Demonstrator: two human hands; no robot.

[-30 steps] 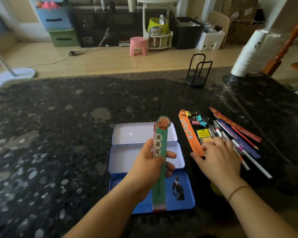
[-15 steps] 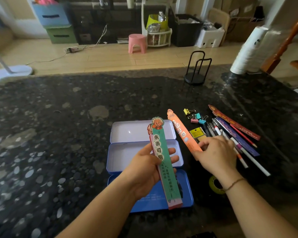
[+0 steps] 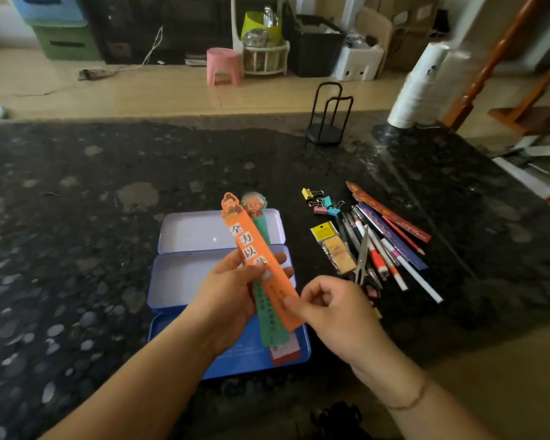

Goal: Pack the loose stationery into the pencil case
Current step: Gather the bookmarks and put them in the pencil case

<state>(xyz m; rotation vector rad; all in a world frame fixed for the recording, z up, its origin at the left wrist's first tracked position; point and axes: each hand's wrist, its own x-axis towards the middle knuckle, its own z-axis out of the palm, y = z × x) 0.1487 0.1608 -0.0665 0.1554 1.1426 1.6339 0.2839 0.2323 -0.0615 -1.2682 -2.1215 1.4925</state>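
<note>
A blue tin pencil case [image 3: 185,277] lies open on the dark stone table, its white trays empty. Above it my left hand [image 3: 226,293] grips a stack of bookmarks: a green bookmark [image 3: 269,325] with a red one under it, and an orange bookmark [image 3: 254,252] on top. My right hand [image 3: 334,309] pinches the orange bookmark's lower end. To the right lie loose pens and pencils [image 3: 391,258], scissors [image 3: 362,258], binder clips [image 3: 323,203], a small yellow packet [image 3: 332,249] and more bookmarks [image 3: 388,214].
A black wire stand [image 3: 326,122] and a white plastic roll [image 3: 416,87] stand at the table's far side. Beyond the far edge are the floor, a pink stool [image 3: 223,66] and storage boxes. A dark object [image 3: 340,420] sits at the near edge.
My right hand lifted the orange bookmark off the table and carried it left onto the stack in my left hand. The stack tilted from upright to leaning.
</note>
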